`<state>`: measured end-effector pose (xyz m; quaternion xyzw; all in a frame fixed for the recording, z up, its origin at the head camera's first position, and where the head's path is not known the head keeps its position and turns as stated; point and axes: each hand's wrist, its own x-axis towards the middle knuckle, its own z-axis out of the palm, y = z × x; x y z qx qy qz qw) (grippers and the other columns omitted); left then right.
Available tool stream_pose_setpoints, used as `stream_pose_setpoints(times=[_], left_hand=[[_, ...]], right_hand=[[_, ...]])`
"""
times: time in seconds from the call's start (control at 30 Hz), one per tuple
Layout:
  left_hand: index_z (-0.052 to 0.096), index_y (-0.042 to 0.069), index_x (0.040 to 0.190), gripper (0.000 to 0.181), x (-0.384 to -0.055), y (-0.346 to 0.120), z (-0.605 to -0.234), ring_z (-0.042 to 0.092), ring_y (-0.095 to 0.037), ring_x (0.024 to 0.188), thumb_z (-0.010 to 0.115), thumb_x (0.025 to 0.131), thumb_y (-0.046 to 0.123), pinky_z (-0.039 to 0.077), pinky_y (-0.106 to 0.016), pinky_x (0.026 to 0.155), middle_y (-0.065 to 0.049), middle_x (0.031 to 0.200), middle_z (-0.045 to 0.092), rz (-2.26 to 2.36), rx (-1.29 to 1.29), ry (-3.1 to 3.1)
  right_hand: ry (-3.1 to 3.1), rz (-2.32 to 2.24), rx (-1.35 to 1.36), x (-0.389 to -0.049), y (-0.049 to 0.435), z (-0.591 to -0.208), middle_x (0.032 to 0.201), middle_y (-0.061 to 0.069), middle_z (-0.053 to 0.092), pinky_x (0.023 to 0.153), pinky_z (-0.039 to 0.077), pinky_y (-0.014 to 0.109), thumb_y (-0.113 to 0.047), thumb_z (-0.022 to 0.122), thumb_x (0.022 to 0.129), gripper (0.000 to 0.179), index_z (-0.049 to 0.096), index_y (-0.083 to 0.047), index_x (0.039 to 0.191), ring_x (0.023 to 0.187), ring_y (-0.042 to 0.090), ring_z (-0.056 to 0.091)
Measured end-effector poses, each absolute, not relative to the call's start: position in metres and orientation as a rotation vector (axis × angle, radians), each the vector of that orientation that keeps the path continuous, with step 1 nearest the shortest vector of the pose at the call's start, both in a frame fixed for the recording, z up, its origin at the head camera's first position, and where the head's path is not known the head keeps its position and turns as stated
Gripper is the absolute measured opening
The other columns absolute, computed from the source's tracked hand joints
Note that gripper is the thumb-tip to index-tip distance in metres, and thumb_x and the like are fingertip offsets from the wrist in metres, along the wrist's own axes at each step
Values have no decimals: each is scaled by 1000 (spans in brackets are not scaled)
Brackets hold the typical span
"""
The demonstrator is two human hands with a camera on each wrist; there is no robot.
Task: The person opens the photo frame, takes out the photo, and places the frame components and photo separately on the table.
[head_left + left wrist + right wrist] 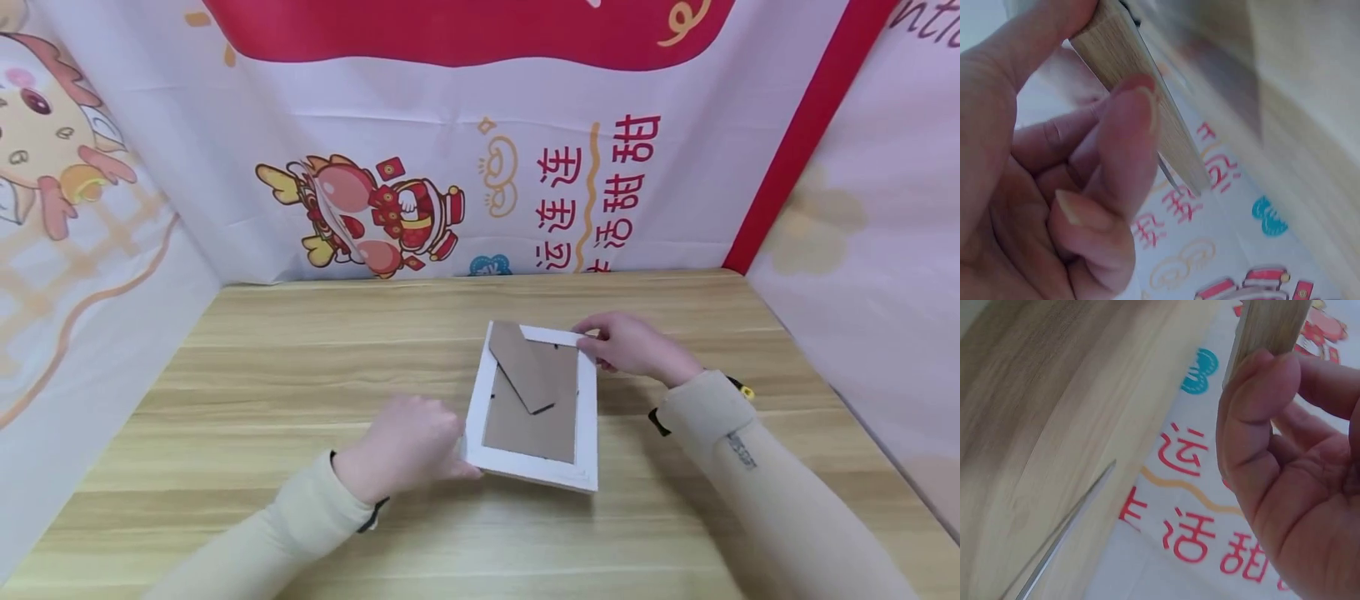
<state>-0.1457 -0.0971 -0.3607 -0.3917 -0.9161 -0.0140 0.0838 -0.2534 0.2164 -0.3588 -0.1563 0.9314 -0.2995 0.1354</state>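
Note:
A white-bordered picture frame (532, 475) is held over the table, its brown backing board (525, 425) facing up. An easel flap (521, 367) lies slantwise across the backing. My left hand (408, 442) grips the near left corner; in the left wrist view, the wood-grained side edge of the picture frame (1122, 53) runs between thumb and fingers. My right hand (630, 343) pinches the far right corner, and the right wrist view shows its fingers curled against the wooden edge. The front of the picture frame is hidden.
A wood-grain table (300, 358) spreads beneath, bounded by printed cloth (420, 108) at the back and both sides. A thin pointed metal strip (1072, 519) crosses the right wrist view; its kind is unclear. Black straps (660, 422) show at the sleeve cuffs.

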Motion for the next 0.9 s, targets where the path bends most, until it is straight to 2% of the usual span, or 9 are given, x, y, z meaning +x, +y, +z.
stream_pose_setpoints(times=[0.17,0.5,0.77,0.9], left_hand=[[41,22,51,58,-138,-92,-375,33,-6,45,81,68,60,31,-28,38,13,49,35,-60,-1129,-2780],[42,22,49,58,-141,-94,-392,35,-7,45,83,66,60,33,-28,41,13,49,38,-67,-1085,-2809],[46,22,50,55,-143,-95,-395,36,-5,46,84,63,60,32,-26,41,13,50,39,-101,-1071,-2855],[48,22,51,53,-144,-95,-393,37,-6,46,85,63,58,33,-26,41,12,51,41,-128,-1048,-2904]], right_hand=[[2663,-752,-488,-270,202,-367,81,6,63,60,51,30,-18,59,100,27,66,-6,124,69,23,60],[2603,-690,-425,-285,182,-377,102,6,68,72,52,32,-18,61,100,32,64,-6,129,81,21,63],[2644,-595,-373,-288,175,-385,108,6,67,79,51,37,-25,64,98,33,65,-14,130,82,19,63],[2661,-554,-399,-288,171,-385,107,6,68,78,51,38,-25,64,98,34,64,-13,130,81,19,63]])
